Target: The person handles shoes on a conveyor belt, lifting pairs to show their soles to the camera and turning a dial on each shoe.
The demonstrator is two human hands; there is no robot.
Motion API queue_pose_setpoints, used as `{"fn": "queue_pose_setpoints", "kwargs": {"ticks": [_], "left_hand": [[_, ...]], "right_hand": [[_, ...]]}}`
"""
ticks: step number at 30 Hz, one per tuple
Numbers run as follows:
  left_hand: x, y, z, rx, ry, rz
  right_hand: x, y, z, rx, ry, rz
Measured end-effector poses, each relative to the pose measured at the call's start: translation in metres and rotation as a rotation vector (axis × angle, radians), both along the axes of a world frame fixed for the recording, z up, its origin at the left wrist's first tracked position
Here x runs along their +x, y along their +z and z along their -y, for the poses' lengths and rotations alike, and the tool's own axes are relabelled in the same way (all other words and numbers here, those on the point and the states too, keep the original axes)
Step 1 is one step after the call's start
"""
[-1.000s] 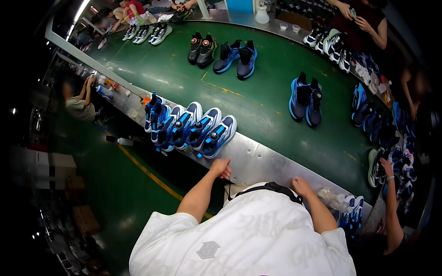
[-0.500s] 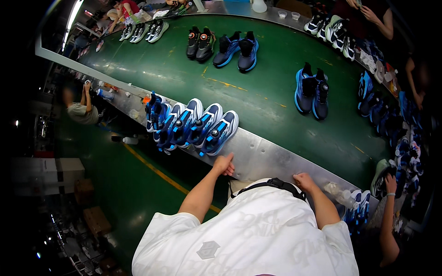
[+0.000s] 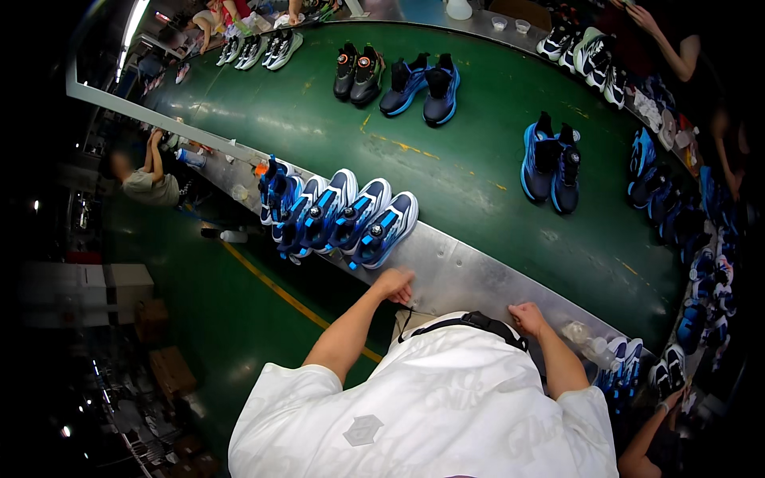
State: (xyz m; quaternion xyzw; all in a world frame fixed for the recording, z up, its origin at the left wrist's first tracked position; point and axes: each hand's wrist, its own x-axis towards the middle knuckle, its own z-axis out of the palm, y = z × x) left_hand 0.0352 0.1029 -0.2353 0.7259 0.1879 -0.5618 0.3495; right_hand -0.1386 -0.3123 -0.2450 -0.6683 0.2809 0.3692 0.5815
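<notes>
My left hand (image 3: 395, 285) hangs over the bare metal ledge (image 3: 442, 275), its fingers curled in and no object visible in them. A thin dark cord shows just below those fingers. Just left of it stands a row of navy and blue shoes (image 3: 386, 229) with white soles and round dial fasteners. My right hand (image 3: 526, 317) is closed in a fist near the ledge's front edge, by my waist, and nothing shows in it. Right of that fist lies a clear plastic item (image 3: 586, 338), beside a pair of blue shoes (image 3: 624, 362).
Beyond the ledge stretches a green belt (image 3: 470, 159), carrying black shoes (image 3: 358, 73), a blue-black pair (image 3: 422, 88) and another navy pair (image 3: 551, 166). Shoes crowd the right-hand ledge. At lower right, a co-worker's hand (image 3: 673, 398) is near black-and-white shoes (image 3: 668, 370). More people work along the far ledges.
My view has shifted slightly. The left hand's fingers have curled inward; the right fist stays put. At right, the co-worker's hand has left a pale green shoe, and a black-and-white pair now shows there.
</notes>
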Motion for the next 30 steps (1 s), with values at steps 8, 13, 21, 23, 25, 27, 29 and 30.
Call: {"fn": "queue_pose_setpoints", "kwargs": {"ticks": [8, 13, 21, 23, 25, 27, 29, 30], "left_hand": [[0.178, 0.156, 0.041, -0.640, -0.024, 0.343], [0.366, 0.120, 0.003, -0.167, 0.190, 0.662], [0.602, 0.125, -0.011, 0.545, -0.475, 1.342], [0.646, 0.133, 0.002, 0.644, -0.642, 1.380], [0.686, 0.125, 0.006, 0.642, -0.721, 1.314], [0.716, 0.111, 0.012, 0.626, -0.789, 1.070], [0.742, 0.102, 0.006, 0.560, -0.809, 0.883], [0.752, 0.096, 0.002, 0.493, -0.796, 0.816]], "right_hand": [[0.063, 0.026, -0.043, 0.110, -0.032, 0.060], [0.129, 0.000, -0.094, 0.259, 0.073, 0.071], [0.180, -0.009, -0.127, 0.142, 0.109, 0.069], [0.187, -0.002, -0.128, 0.128, 0.101, -0.041], [0.194, 0.010, -0.133, 0.074, 0.113, -0.055], [0.198, 0.012, -0.137, 0.026, 0.099, -0.059], [0.202, 0.011, -0.143, 0.005, 0.067, -0.041], [0.202, 0.012, -0.141, 0.007, 0.062, -0.051]]}}
